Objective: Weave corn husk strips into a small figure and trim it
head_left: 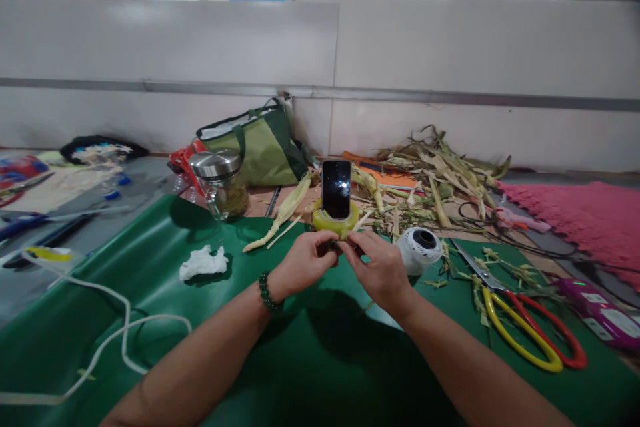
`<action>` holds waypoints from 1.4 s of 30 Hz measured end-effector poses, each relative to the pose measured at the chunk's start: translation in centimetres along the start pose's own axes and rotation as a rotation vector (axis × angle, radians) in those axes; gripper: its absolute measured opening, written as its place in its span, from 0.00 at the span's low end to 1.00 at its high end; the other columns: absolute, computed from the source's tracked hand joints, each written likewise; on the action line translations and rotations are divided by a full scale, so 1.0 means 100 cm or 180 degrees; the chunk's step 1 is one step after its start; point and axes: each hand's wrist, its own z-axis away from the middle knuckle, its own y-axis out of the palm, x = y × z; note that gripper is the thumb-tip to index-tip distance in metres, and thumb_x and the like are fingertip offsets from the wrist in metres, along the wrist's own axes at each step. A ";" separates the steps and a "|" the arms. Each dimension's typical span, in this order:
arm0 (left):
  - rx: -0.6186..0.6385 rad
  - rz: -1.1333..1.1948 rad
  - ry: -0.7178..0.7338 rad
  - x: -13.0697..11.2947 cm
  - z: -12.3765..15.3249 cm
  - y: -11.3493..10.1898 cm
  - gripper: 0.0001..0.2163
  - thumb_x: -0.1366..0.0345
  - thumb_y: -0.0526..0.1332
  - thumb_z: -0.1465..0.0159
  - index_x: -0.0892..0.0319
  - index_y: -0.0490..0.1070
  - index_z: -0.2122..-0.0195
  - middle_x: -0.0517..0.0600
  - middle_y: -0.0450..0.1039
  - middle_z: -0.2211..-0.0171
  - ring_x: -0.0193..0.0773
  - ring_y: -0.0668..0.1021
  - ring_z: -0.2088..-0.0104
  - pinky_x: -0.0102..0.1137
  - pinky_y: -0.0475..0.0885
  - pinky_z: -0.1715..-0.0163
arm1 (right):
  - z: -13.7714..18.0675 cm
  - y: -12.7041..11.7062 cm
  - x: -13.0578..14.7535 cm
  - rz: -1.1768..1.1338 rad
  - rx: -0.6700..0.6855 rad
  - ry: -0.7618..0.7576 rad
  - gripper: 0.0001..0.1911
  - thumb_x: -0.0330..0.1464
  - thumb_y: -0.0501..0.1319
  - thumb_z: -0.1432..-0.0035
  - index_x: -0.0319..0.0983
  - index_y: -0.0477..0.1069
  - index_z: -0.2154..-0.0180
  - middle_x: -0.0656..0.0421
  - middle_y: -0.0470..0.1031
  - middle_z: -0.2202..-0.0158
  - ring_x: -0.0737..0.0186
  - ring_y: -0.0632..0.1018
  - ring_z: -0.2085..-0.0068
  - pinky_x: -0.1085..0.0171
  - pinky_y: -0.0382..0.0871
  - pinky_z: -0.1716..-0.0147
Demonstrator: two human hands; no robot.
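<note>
My left hand (311,257) and my right hand (379,264) meet over the green mat (210,327), fingertips pinched close together. Between them shows a small green piece (344,236), partly hidden by the fingers; its exact kind is unclear. A bracelet of green beads (271,292) circles my left wrist. Just beyond the fingers, a black phone (336,189) stands upright in a roll of yellow tape (323,219). A white spool (413,252) sits beside my right hand. Left of the tape lies a pale corn husk (289,204).
Large scissors (520,327) with red and yellow handles lie at right, near a magenta device (600,310). Dry husks (445,167) pile up behind. A lidded glass jar (223,187), green bag (265,150), crumpled tissue (203,263) and white cable (125,320) are at left.
</note>
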 end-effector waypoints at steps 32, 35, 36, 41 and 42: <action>-0.0206 0.0719 -0.0054 -0.006 -0.002 0.000 0.18 0.51 0.64 0.43 0.61 0.69 0.78 0.46 0.68 0.81 0.31 0.71 0.76 0.27 0.68 0.72 | -0.015 -0.016 -0.001 -0.0433 0.0012 0.0018 0.11 0.34 0.57 0.38 0.40 0.77 0.68 0.56 0.76 0.73 0.63 0.77 0.71 0.65 0.74 0.69; -0.0032 0.0535 -0.0058 -0.007 -0.001 -0.001 0.17 0.52 0.63 0.42 0.61 0.69 0.77 0.46 0.68 0.80 0.31 0.70 0.77 0.26 0.66 0.75 | -0.018 -0.022 -0.003 -0.0736 -0.0099 0.0602 0.11 0.36 0.58 0.39 0.40 0.75 0.71 0.58 0.76 0.74 0.66 0.75 0.75 0.67 0.72 0.74; -0.0002 0.0499 -0.0062 -0.007 -0.001 -0.001 0.16 0.52 0.63 0.42 0.62 0.69 0.76 0.46 0.68 0.81 0.30 0.70 0.78 0.26 0.66 0.75 | -0.018 -0.022 -0.002 -0.0939 -0.0041 0.0642 0.11 0.36 0.59 0.39 0.40 0.76 0.70 0.58 0.77 0.73 0.66 0.75 0.75 0.67 0.72 0.74; -0.0025 0.0293 0.0025 -0.007 0.000 0.000 0.13 0.55 0.63 0.42 0.62 0.71 0.74 0.46 0.69 0.81 0.31 0.70 0.79 0.26 0.65 0.76 | -0.015 -0.020 0.006 -0.1841 0.0355 0.0796 0.08 0.38 0.64 0.44 0.40 0.77 0.68 0.58 0.78 0.71 0.66 0.76 0.74 0.66 0.73 0.74; -0.0070 0.0202 0.0040 -0.007 0.001 0.001 0.12 0.56 0.63 0.42 0.62 0.71 0.74 0.46 0.69 0.81 0.31 0.70 0.79 0.26 0.64 0.76 | -0.015 -0.019 0.007 -0.1901 0.0436 0.0913 0.09 0.39 0.65 0.45 0.40 0.76 0.70 0.59 0.78 0.73 0.66 0.75 0.75 0.66 0.72 0.75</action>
